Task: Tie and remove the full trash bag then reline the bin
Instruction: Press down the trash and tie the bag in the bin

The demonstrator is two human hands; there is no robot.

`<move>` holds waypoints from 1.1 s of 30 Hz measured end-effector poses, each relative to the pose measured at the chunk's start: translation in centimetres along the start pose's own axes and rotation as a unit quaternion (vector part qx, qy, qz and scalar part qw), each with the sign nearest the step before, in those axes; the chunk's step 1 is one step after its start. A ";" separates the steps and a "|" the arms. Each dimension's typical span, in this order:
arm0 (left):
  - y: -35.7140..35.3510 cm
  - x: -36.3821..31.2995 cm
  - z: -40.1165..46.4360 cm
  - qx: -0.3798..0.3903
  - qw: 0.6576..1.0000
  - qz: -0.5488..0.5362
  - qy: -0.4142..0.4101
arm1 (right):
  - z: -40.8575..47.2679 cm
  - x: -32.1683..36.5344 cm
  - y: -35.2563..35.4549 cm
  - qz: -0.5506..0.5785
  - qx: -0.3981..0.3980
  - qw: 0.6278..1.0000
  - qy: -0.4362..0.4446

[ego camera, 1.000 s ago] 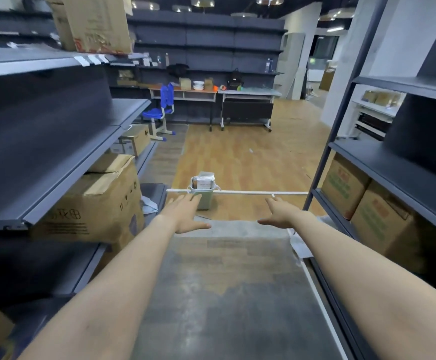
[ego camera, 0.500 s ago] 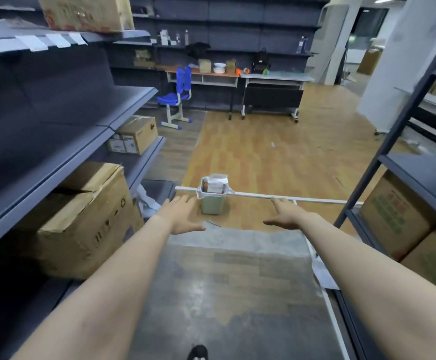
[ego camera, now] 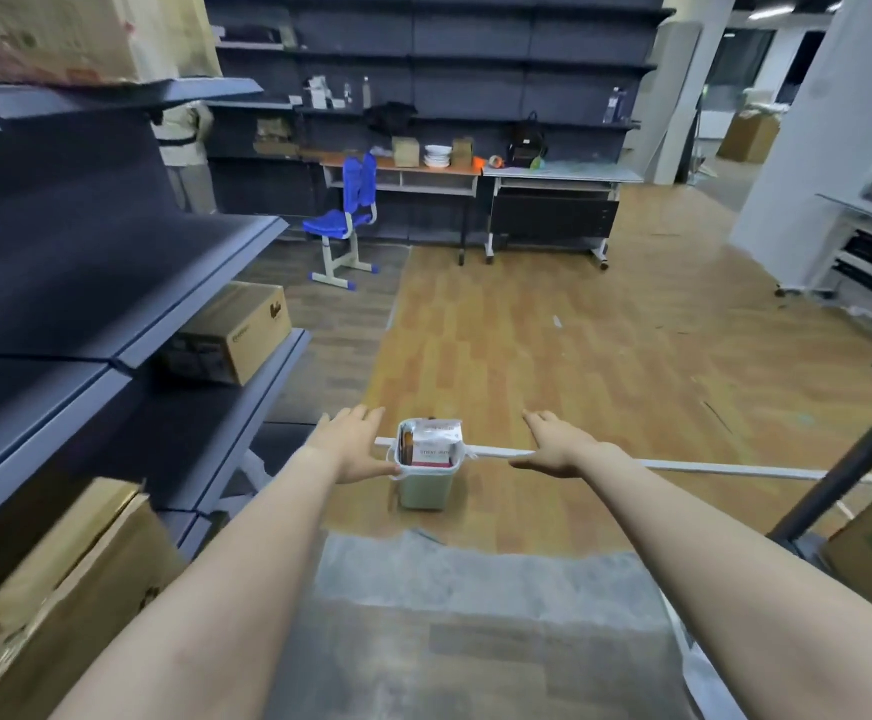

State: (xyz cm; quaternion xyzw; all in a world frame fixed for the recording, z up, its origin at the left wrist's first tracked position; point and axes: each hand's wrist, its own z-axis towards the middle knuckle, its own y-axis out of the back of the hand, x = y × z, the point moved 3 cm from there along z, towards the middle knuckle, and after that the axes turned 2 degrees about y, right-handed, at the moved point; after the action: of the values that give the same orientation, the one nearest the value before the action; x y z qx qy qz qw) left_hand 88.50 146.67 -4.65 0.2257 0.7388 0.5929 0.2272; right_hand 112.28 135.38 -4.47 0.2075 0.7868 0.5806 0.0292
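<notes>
Head view: a small pale green bin (ego camera: 423, 485) stands on the wooden floor (ego camera: 553, 356) just below the centre of the frame, lined with a white trash bag (ego camera: 467, 452) whose edge folds over the rim. Cartons and packets (ego camera: 436, 449) fill it to the top. Both arms reach forward from the lower corners. The left hand (ego camera: 351, 444) hovers at the left of the bin, fingers straight and spread, its thumb just beside the rim; whether it touches cannot be told. The right hand (ego camera: 558, 444) is held flat, palm down, fingers extended, right of the bin and apart from it. A thin white strip (ego camera: 683, 466) runs across the floor behind the bin. Dark shelving (ego camera: 112, 283) with cardboard boxes (ego camera: 236, 332) fills the left of the frame; a blue chair (ego camera: 345, 220) stands at upper centre.
</notes>
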 end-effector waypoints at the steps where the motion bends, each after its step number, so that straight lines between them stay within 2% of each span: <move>1: 0.3 0.2 2.0 0.004 1.000 0.000 0.001 | 1.7 -0.4 0.5 0.001 0.002 1.000 0.001; 8: 0.5 -0.8 15.3 0.035 0.999 0.001 -0.005 | 14.4 -5.9 2.9 0.014 0.031 0.999 -0.015; 14: -0.8 -1.4 27.5 0.040 0.998 -0.022 0.047 | 28.2 -11.0 5.0 -0.002 0.061 0.998 0.009; 18: -1.9 -2.6 33.9 0.071 0.995 -0.038 0.063 | 36.0 -13.4 5.4 -0.011 0.096 0.995 0.029; 26: -4.2 -1.8 43.3 0.104 0.988 -0.061 0.095 | 46.1 -15.1 3.0 -0.029 0.155 0.986 0.055; 33: -10.8 -0.3 48.4 0.123 0.985 -0.084 0.084 | 51.4 -14.9 -2.9 -0.015 0.173 0.983 0.063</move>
State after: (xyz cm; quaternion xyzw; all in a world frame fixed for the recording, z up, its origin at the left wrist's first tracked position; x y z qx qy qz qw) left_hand 117.27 181.86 -24.54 0.1391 0.8389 0.4931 0.1838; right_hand 139.76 175.68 -26.75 0.1604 0.8787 0.4471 -0.0477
